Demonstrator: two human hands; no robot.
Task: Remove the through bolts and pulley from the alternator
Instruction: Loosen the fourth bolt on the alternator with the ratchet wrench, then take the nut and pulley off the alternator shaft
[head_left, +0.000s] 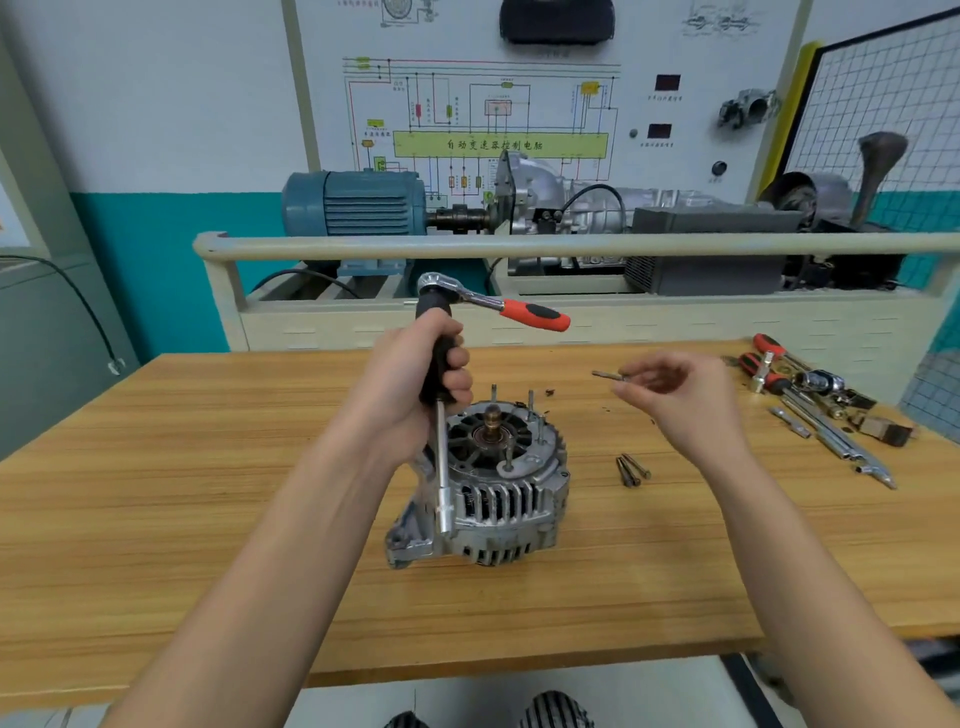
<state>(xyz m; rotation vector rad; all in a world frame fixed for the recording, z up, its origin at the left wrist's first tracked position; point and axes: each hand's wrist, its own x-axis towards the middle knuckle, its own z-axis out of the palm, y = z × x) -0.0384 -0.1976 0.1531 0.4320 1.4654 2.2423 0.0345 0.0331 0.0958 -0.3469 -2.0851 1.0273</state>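
The silver alternator stands on the wooden table, its shaft end up and several studs sticking out of the top. My left hand grips the black handle of a long socket driver, which stands upright with its socket on the alternator's left edge. A ratchet with a red grip sits on top of the driver. My right hand hovers to the right of the alternator and pinches a removed through bolt. Three removed bolts lie on the table beside the alternator.
Screwdrivers, sockets and extension bars lie spread at the table's right end. Behind the table stands a training bench with a rail, a blue motor and a gearbox. A wiring-diagram panel covers the wall.
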